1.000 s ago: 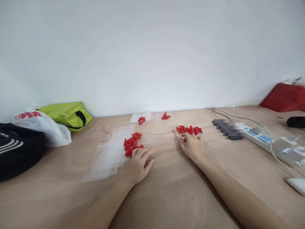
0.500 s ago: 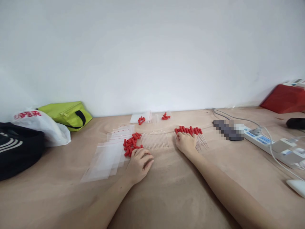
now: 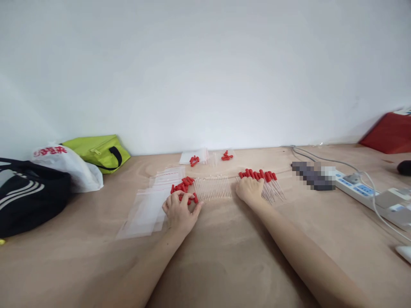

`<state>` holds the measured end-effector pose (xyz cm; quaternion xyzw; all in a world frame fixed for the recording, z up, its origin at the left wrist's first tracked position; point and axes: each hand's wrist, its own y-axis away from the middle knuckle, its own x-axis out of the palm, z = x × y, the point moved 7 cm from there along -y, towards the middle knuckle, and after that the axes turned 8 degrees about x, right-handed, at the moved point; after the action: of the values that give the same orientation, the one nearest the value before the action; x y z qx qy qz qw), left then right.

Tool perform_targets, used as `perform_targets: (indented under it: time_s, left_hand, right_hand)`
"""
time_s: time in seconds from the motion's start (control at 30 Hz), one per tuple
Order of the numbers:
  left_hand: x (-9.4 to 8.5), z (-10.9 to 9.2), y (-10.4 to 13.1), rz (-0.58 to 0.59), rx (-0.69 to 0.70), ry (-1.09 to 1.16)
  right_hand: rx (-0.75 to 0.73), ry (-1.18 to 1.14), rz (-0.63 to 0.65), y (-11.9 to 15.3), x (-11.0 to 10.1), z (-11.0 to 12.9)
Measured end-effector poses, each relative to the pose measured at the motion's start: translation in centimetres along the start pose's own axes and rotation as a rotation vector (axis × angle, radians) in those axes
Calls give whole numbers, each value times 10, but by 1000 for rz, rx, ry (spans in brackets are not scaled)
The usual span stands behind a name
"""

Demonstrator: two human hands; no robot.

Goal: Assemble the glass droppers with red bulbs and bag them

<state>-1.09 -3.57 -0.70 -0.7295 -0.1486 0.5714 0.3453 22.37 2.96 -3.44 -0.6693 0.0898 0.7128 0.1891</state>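
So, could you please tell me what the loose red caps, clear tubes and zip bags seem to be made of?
Loose red caps: probably rubber or soft plastic, satin; solid, even red.
Clear tubes: smooth glass or rigid plastic, I can't tell which; see-through, straight, slender.
Zip bags: likely thin plastic film, faintly glossy; overlapping layers show through.

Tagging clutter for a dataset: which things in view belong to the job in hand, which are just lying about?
Job, likely:
loose red pieces, at the left hand
row of thin pale sticks
red-ended sticks, at the right hand
flat clear bags
red clusters at back

Lying about, likely:
black bag
white plastic bag
lime bag
power strip
red item, far right
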Motion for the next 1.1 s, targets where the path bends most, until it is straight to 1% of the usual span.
perform_targets:
  time_s: [0.13,0.2,0.27,0.4,0.53,0.6,0.67,0.7,0.73,0.8,0.87,0.9,1.0,1.1]
  left_hand:
    - [4,0,-2,56,56,-35]
    - [5,0,-3,54,79,-50]
    - [5,-1,-3,46,95,-58]
    - [3,-2,-4,26,71,-57]
    - [-5,-1,-3,-32,19,-15]
    - [-11,-1,-1,-86,19,35]
    - [-14,-3,0,-103,80,143]
    - [-14,-6,0,-74,138,221]
    - [-12,-10,1,-18,204,306]
    - [-5,-19,4,145,315,445]
    - [-1,-25,7,284,349,500]
    - [0,-26,8,330,341,503]
    - [2,-33,10,382,303,487]
    - [7,-41,11,371,312,454]
  right_hand:
    - [5,11,35,-2,1,4]
    - [4,12,12,1,-3,4]
    - [-25,9,-42,7,-8,5]
    - [-159,-24,-192,28,-21,7]
    - [-314,-117,-329,52,-27,7]
    - [-393,-194,-369,60,-27,5]
    - [-452,-280,-365,66,-23,1]
    - [-480,-323,-345,67,-21,0]
    - [-511,-362,-317,69,-18,-1]
    - [-590,-425,-256,72,-13,0]
    - [-663,-465,-208,76,-10,3]
    - [-688,-480,-190,77,-8,5]
    - [-730,-522,-149,81,-4,10]
    - [-772,-577,-124,85,-2,14]
